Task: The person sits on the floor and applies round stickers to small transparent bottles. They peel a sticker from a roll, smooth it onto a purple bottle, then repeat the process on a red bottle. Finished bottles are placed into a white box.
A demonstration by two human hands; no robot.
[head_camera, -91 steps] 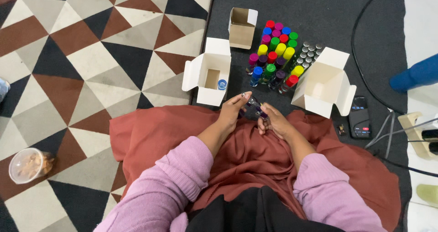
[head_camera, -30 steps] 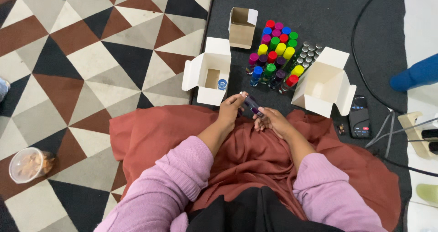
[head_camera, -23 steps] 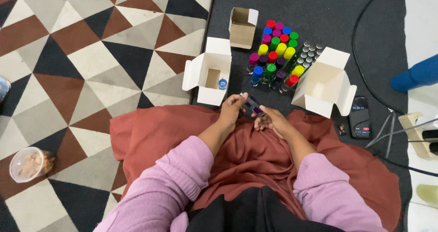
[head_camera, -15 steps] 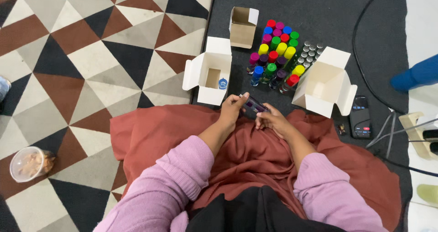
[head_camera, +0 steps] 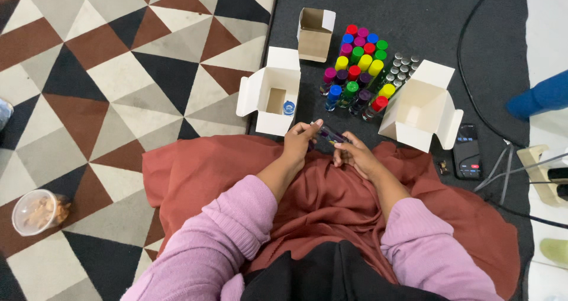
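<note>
Purple-capped vial [head_camera: 329, 135] lies gripped between both hands [head_camera: 299, 140] [head_camera: 354, 155].

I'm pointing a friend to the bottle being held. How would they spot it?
Start at the cluster of colour-capped bottles on the dark mat, then drop to the red cloth's edge. There the left hand and right hand share one small bottle, lying tilted, unlike its upright neighbours.

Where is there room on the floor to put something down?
Bare dark mat lies beyond the cluster of coloured-capped bottles, right of the small brown box. The patterned rug left of the white box is also bare. Between the two white boxes, near both hands, it is crowded.
</note>
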